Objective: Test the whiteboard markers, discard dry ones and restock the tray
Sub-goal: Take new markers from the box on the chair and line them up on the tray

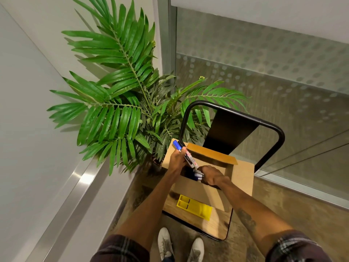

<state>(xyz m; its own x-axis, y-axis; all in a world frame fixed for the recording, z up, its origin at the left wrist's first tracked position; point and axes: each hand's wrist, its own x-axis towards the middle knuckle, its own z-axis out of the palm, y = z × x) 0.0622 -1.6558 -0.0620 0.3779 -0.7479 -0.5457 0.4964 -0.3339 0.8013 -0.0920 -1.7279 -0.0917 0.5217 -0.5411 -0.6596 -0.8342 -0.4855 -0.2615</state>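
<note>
Dead centre, at 12 o'clock from the yellow tray (194,206), an open cardboard box (243,176) sits on a small wooden table (217,224), and both hands are at its mouth. My read: left hand (176,159) is wrapped round a bundle of markers (189,159), blue and black caps pointing to 11 o'clock, barrels angled down toward 5. Right hand (212,175) is at 4 o'clock of the left, fingers curled over loose markers (198,174) poking out of the box opening. That looks like a closed grasp, but I can't see the fingertips. Tray lies flat on the table at 6 o'clock of the box, well apart from both hands. Plant (120,103) crowds in from 10 o'clock. Handling call: markers should be light, stiff and smooth-barrelled, so a bundle will tend to slide and fan out. I'd hold mid-barrel with the whole hand, never by the caps, since those likely pull off. I'd take few at a time, as a fuller fist probably drops some back into the box.
</note>
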